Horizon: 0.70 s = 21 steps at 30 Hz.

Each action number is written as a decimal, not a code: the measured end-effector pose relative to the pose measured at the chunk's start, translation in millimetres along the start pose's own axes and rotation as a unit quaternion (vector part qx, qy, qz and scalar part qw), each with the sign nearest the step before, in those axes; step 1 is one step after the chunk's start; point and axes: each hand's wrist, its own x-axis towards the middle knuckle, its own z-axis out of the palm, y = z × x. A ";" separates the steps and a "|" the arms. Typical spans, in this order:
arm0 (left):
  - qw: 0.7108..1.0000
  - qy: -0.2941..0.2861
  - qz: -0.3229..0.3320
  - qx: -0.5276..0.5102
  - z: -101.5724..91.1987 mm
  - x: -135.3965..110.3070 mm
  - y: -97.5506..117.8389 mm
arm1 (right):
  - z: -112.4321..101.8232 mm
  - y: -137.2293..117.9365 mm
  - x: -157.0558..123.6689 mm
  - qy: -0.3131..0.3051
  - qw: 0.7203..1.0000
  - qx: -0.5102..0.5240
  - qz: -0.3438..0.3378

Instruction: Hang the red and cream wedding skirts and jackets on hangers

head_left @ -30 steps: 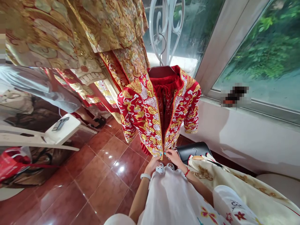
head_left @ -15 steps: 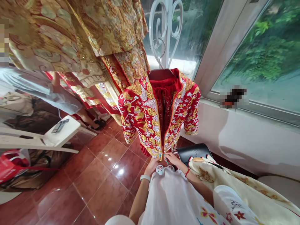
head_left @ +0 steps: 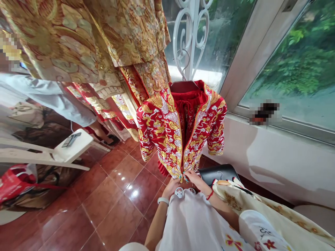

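Note:
A red jacket [head_left: 167, 132] with gold and silver embroidery hangs on a hanger [head_left: 185, 82] from a white scrolled stand [head_left: 192, 31]. Its front is partly open and shows red lining. My left hand [head_left: 172, 184] pinches the bottom hem of the left front panel. My right hand [head_left: 192, 177] pinches the bottom hem of the right panel, close beside the left one. A white watch sits on my left wrist and a red cord on my right.
Gold embroidered garments [head_left: 86, 38] hang at upper left. Another person's leg [head_left: 101, 131] stands behind them. A white table [head_left: 65, 148] with a phone is at left, a red bag [head_left: 15, 181] below it. A black seat [head_left: 218, 172], cream cloth [head_left: 261, 209] and window sill [head_left: 274, 122] lie right.
My hands have drawn the two front hems closer together at the bottom. The view has shifted slightly, so the jacket sits a little lower and further right.

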 end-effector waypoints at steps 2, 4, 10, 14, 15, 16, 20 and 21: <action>1.000 0.003 0.006 0.000 0.0 -1.0 0.4 | 2.4 -0.6 -0.3 0.011 1.000 0.001 0.001; 1.000 0.011 0.017 0.001 -0.4 -1.4 0.8 | 3.8 -0.6 0.6 0.015 1.000 0.007 0.012; 0.999 0.021 0.028 0.012 -2.6 -1.3 1.9 | 2.9 -5.8 12.5 0.016 1.000 0.009 0.020; 0.999 0.034 0.038 0.018 -2.7 -1.9 2.9 | 3.9 -9.0 13.1 0.010 0.998 0.044 0.047; 0.998 0.035 0.040 0.020 -1.9 -2.1 3.1 | 4.7 -9.6 11.8 0.006 0.997 0.055 0.055; 0.998 0.033 0.043 0.021 -0.8 -2.3 3.3 | 5.7 -10.4 10.3 0.003 0.996 0.065 0.062; 0.998 0.020 0.050 0.030 5.6 -3.1 4.1 | 8.9 -15.4 5.0 -0.007 0.993 0.090 0.072; 0.998 0.018 0.050 0.032 7.1 -3.5 4.3 | 9.2 -16.8 3.9 -0.010 0.993 0.095 0.073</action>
